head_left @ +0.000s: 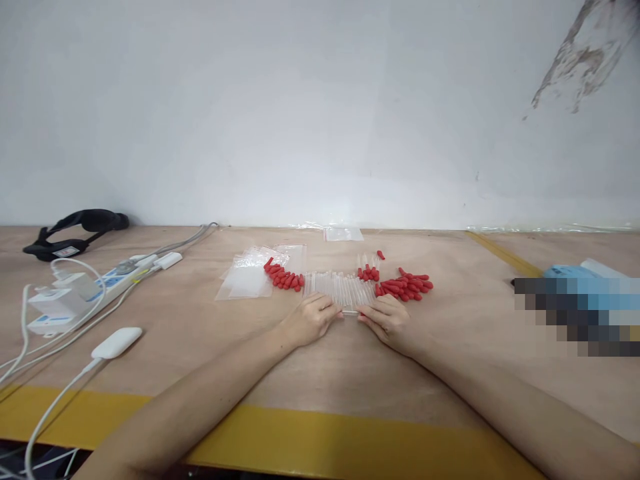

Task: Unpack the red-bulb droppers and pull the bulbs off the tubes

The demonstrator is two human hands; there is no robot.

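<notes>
My left hand (313, 319) is closed near the front of a row of clear tubes (340, 287), pinching one end of a thin clear tube (351, 312) lying crosswise. My right hand (387, 321) is closed at that tube's other end; a bit of red shows at its fingertips, apparently a red rubber bulb mostly hidden by the fingers. Loose red bulbs lie in a heap (413, 285) beyond my right hand and in a smaller heap (285, 277) left of the tubes. Behind the row are several tubes with red bulbs fitted (369, 270), and a single bulb (381, 255).
Clear plastic bags (245, 280) lie left of the tubes, another bag (344, 234) by the wall. A power strip (107, 283) with cables, a white device (117, 343) and a black headset strap (75, 233) are at left. A blue item (575, 272) is at right, partly pixelated.
</notes>
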